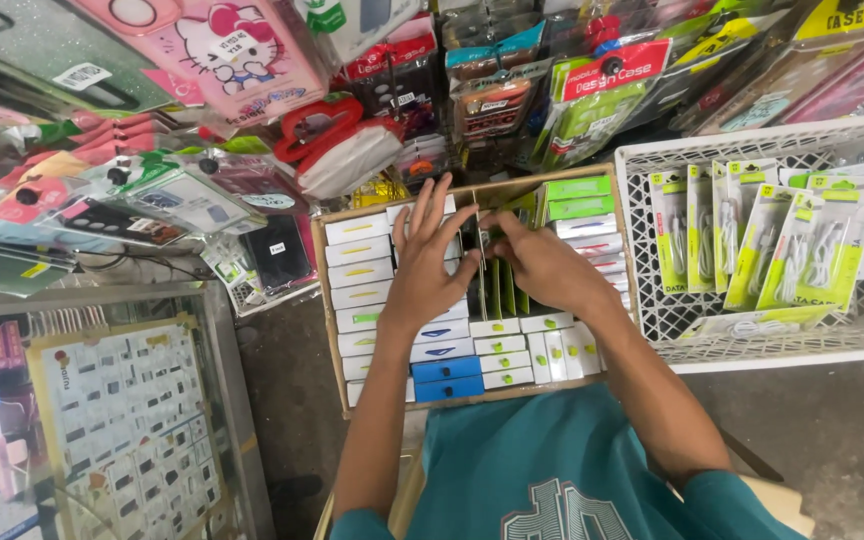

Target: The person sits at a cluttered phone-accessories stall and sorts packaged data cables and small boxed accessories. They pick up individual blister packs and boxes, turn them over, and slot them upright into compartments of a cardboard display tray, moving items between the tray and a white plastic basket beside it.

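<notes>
Crowded stall racks surround our cardboard box (324, 300); left hand (424, 262) lies flat, fingers spread, bracing small boxes (362, 262) (stood upright), while right hand (542, 265) pinches one green packet (500, 290).

A shallow cardboard box (324, 300) sat on the person's lap, packed with small white product boxes (360, 262) laid in rows along its left side and near edge. Two blue boxes (448, 378) lay at the near edge. Upright green-edged packs (504, 290) stood in the middle, and green-topped boxes (579, 197) were stacked at the far right corner.
</notes>
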